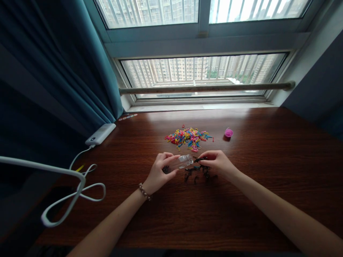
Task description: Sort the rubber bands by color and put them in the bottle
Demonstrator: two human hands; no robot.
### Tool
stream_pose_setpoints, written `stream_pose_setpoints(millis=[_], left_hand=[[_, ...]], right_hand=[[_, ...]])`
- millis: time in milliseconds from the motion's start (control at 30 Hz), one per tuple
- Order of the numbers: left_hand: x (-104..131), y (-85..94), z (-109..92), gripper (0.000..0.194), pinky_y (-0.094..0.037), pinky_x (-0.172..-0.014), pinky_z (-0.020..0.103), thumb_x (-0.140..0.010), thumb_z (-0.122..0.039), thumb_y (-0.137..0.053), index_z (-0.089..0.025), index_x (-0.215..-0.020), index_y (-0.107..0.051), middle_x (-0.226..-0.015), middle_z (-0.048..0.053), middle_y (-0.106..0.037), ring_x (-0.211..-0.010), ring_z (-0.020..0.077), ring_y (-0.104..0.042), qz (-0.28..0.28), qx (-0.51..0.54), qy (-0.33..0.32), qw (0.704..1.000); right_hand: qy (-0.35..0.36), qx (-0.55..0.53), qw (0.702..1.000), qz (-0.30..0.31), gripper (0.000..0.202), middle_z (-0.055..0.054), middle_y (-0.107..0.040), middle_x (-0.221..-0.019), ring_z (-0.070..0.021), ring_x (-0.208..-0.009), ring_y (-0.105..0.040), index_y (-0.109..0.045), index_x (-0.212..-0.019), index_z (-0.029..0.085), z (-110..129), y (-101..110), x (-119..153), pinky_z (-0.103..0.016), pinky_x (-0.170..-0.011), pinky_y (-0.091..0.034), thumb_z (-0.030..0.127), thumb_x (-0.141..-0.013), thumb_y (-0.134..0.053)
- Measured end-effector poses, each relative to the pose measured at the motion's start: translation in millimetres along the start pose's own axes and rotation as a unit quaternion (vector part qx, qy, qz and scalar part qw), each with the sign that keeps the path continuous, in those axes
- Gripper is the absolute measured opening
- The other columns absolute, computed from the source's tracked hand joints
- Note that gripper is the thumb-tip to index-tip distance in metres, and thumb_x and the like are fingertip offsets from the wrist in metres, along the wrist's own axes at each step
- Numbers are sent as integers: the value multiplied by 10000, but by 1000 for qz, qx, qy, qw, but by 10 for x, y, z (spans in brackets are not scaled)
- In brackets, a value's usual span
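My left hand (163,167) is wrapped round a small clear plastic bottle (183,161), which lies on its side with its mouth to the right. Some dark bands show inside at its base end. Close to the mouth, my right hand (216,162) pinches a few black rubber bands (198,160) between thumb and fingers. Below them, more black bands (205,172) lie loosely on the table. A heap of coloured rubber bands (187,137), pink, yellow, blue and red, is spread just beyond both hands. Farther right sits a pink cap (228,133).
The brown wooden table (257,207) reaches to the window sill. At the left are a white power bank (101,134) and a looping white cable (80,185). A blue curtain (88,71) hangs there, and a rail (209,88) crosses the window.
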State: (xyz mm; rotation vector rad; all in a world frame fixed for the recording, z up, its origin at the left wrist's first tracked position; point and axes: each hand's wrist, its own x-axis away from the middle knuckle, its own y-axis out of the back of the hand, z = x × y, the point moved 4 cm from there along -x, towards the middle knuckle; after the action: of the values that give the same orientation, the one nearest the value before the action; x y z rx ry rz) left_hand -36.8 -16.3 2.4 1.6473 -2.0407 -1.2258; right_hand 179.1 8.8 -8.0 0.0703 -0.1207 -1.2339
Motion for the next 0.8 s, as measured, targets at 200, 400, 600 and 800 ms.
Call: stream_pose_setpoints(millis=[200, 400, 600, 800], left_hand=[[21, -74, -92, 470, -378, -890, 337, -702, -197, -616, -292, -1151, -516, -1034, 35, -478, -981, 188, -427, 14, 19, -20, 1000], [31, -103, -78, 454, -383, -891, 336, -717, -228, -615, -292, -1154, -510, -1047, 37, -467, -992, 185, -430, 9, 49, -11, 999], [25, -110, -69, 430, -395, -881, 347, -737, -262, -596, -296, -1156, -508, -1041, 41, -478, -982, 189, -444, 5, 44, 5, 999], [29, -107, -84, 436, -394, -877, 343, -724, -252, -604, -296, -1150, -518, -1029, 36, -487, -974, 190, -445, -1, 21, 4, 1000]], right_hand=[[50, -12, 998, -31, 272, -20, -633, -752, -145, -682, -588, -618, -791, 140, 176, -87, 27, -260, -648, -472, 265, -570, -715], [156, 109, 972, -140, 109, -41, -607, -796, -162, -758, -574, -664, -704, 168, 314, -92, 110, -273, -699, -461, 248, -633, -687], [73, -48, 991, -106, 262, -68, -637, -962, -200, -917, -571, -653, -948, 186, 298, -149, 143, -338, -843, -430, 297, -719, -593], [-20, -249, 966, -70, 362, -67, -618, -1062, -218, -1030, -538, -615, -1008, 191, 235, -213, 193, -383, -939, -376, 259, -652, -619]])
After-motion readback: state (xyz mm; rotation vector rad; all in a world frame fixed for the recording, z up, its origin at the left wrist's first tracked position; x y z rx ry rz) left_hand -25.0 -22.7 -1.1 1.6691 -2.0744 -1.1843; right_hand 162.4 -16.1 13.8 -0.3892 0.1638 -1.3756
